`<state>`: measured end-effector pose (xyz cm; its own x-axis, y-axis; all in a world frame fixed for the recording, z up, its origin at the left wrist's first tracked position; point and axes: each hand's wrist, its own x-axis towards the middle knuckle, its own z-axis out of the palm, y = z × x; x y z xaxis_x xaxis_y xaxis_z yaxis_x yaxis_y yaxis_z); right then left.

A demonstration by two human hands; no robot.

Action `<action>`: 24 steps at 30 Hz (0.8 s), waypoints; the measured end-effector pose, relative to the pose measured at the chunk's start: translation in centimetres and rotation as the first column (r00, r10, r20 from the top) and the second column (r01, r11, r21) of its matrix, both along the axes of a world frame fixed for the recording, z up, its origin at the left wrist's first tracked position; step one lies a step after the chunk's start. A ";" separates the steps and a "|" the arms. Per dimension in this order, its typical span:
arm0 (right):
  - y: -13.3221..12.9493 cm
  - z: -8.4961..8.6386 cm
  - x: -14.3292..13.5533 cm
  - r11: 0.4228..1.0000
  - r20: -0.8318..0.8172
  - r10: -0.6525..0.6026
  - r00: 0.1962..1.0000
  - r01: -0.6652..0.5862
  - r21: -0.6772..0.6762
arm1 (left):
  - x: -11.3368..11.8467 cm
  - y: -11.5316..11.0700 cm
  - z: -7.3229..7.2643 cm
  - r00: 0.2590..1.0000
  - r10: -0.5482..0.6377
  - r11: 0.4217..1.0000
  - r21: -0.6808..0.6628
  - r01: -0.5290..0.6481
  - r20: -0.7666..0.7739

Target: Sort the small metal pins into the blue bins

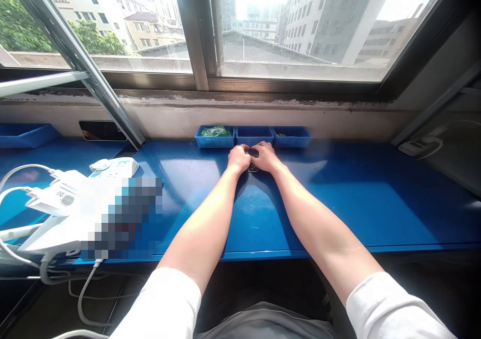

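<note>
Window (308,71): very big and bright, with tall buildings (319,18) outside.
Table (368,199): blue and shiny, with sun and shade on it.
Arms (205,229): bare, both reaching out over the table, with white sleeves (167,299) up by the elbows.
Metal bar (101,91): leans on a slant at the left, in front of the glass.
White plugs (58,196): in a bunch at the left, with white wires.
Left box (214,142), middle box (259,133), right box (295,141): small and blue, in a row by the wall.
Left hand (239,157): near the middle box, fingers curled; I can't tell if they pinch anything.
Right hand (265,156): just beside it, fingers bent down; I can't tell if they pinch either.
Green stuff (216,131): crinkly, in the left box.
Dark bits (253,168): tiny, some shiny, on the table between the two hands, partly hidden.
</note>
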<state>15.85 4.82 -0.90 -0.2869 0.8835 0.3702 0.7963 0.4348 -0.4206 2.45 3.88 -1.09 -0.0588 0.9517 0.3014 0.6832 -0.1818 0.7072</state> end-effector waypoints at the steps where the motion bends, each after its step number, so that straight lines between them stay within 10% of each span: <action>1: -0.1 -0.1 -0.1 1.000 0.031 0.002 1.000 -0.001 -0.024 | 0.0 0.0 0.0 1.000 -0.011 1.000 -0.006 0.011 -0.008; 24: 0.8 -0.4 -0.2 0.997 0.008 0.073 0.997 -0.074 0.012 | 0.1 -0.5 0.2 1.000 -0.021 1.000 -0.012 0.021 0.015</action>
<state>15.68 5.59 -1.30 -0.3537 0.8553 0.3785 0.7652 0.4973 -0.4088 2.51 3.36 -0.85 -0.0432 0.9565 0.2887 0.6689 -0.1869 0.7195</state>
